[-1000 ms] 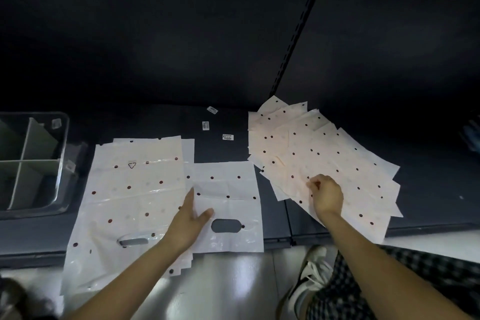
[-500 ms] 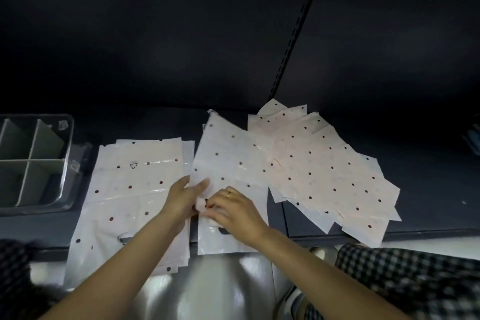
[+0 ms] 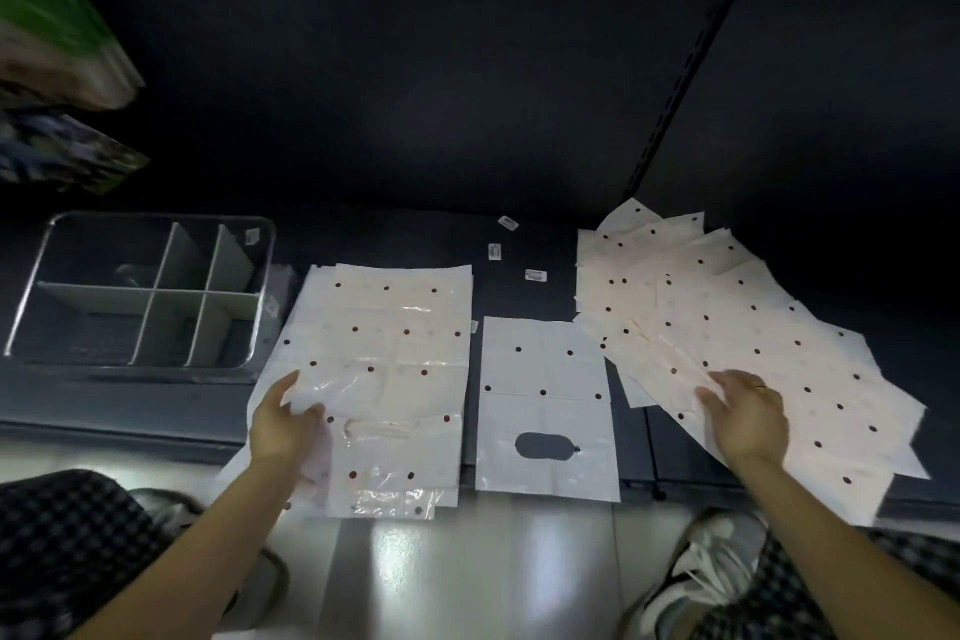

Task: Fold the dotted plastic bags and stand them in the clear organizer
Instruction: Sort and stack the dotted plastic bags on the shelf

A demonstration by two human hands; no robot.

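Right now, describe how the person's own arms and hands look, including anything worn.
Both forearms are bare, with no sleeves in view. The right hand wears a thin ring on one finger. The left hand shows no ring, glove or watch.

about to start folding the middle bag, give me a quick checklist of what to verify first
1. Single bag lies flat, apart from both piles: ok.
2. Left hand free: not ok, it grips the left stack.
3. Right hand free: not ok, it rests on the fanned pile.
4. Clear organizer within view, compartments free: ok, though one back cell holds something unclear.
5. Folded bags already stood inside: not ok, none.
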